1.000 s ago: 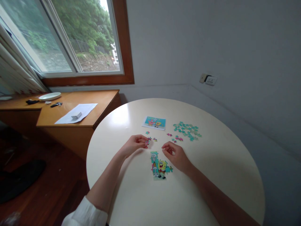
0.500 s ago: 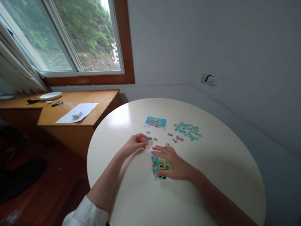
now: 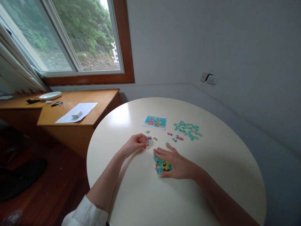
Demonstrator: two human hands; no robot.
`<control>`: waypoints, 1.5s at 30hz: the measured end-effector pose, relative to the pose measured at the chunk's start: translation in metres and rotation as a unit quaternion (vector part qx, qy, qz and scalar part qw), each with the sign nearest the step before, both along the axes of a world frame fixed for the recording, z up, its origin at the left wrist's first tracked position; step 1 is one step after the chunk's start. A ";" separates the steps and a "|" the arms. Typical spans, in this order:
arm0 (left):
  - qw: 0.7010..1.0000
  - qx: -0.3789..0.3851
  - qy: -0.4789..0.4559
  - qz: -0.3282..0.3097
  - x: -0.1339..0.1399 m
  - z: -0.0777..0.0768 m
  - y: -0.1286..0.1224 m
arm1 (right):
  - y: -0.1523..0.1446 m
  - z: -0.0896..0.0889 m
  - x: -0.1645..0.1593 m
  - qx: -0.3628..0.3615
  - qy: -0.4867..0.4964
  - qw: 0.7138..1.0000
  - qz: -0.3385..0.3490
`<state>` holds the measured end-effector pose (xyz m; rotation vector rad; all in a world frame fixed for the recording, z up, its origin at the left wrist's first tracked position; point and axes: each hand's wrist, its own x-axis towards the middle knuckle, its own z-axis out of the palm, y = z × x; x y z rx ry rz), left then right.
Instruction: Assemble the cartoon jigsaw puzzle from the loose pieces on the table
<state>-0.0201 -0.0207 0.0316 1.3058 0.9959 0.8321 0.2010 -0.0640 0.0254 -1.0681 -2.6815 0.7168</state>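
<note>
Right hand lies flat, palm down, fingers spread and extended, on the assembled puzzle section; the section sits under the fingers and palm, with only its left part showing beyond the thumb side. A flat press of this kind would keep the joined pieces from shifting or coming apart on the smooth round table (my reading, not observed). Nothing is pinched in this hand. Left hand rests on the table just left of the right fingertips, fingers curled narrow, thumb and forefinger closed on a small puzzle piece that shows pink and teal at the fingertips. The piece is held off to the upper left of the section, not touching it. A few stray loose pieces lie just beyond both sets of fingertips, within easy reach. Farther out from the right fingers sits a heap of teal pieces, seemingly sorted by colour. The reference picture card lies beyond the left fingertips, face up, placed where it can be read while the hands work. The wooden desk stands well apart to the left.
</note>
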 end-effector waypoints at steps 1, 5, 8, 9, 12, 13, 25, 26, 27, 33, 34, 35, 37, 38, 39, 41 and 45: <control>1.000 0.000 -0.002 0.002 0.000 0.000 0.000 | 0.001 0.001 0.002 0.000 0.000 1.000 -0.004; 1.000 -0.003 0.000 0.006 0.002 0.001 -0.001 | 0.004 0.002 0.007 -0.001 -0.004 1.000 -0.029; 1.000 -0.007 0.009 0.008 0.003 0.002 -0.002 | 0.005 0.003 0.008 -0.007 -0.010 0.999 -0.044; 1.000 -0.007 0.013 0.010 0.003 0.002 -0.002 | 0.005 0.003 0.008 -0.006 -0.007 0.999 -0.045; 0.999 0.006 0.031 0.025 0.003 0.000 -0.001 | 0.005 0.001 0.005 0.015 0.019 0.998 -0.056; 0.999 0.015 0.037 0.031 0.003 -0.002 0.000 | 0.005 -0.001 0.004 0.024 0.029 0.997 -0.063; 0.937 0.193 0.283 0.067 0.000 -0.017 0.007 | 0.025 -0.023 0.012 0.159 0.125 0.950 -0.239; 0.934 0.195 0.291 0.066 -0.001 -0.016 0.006 | 0.027 -0.025 0.014 0.165 0.127 0.946 -0.250; 0.933 0.196 0.296 0.065 -0.001 -0.015 0.006 | 0.029 -0.027 0.015 0.171 0.127 0.942 -0.260; 0.926 0.193 0.314 0.081 -0.001 -0.012 0.006 | 0.033 -0.038 0.019 0.163 0.081 0.934 -0.306; 0.926 0.192 0.316 0.081 -0.001 -0.013 0.006 | 0.032 -0.038 0.019 0.161 0.070 0.934 -0.310; 0.925 0.191 0.318 0.080 -0.001 -0.013 0.006 | 0.031 -0.039 0.018 0.160 0.062 0.935 -0.310; 0.925 0.187 0.321 0.077 -0.001 -0.013 0.006 | 0.030 -0.039 0.017 0.160 0.053 0.937 -0.306; 0.925 0.187 0.322 0.075 -0.002 -0.014 0.006 | 0.029 -0.039 0.017 0.160 0.050 0.938 -0.304; 0.925 0.186 0.322 0.073 -0.002 -0.014 0.006 | 0.029 -0.038 0.017 0.160 0.048 0.938 -0.303; 0.925 0.187 0.324 0.071 -0.002 -0.015 0.006 | 0.028 -0.037 0.017 0.160 0.047 0.938 -0.305; 0.923 0.190 0.326 0.070 -0.003 -0.016 0.006 | 0.028 -0.037 0.016 0.159 0.045 0.935 -0.313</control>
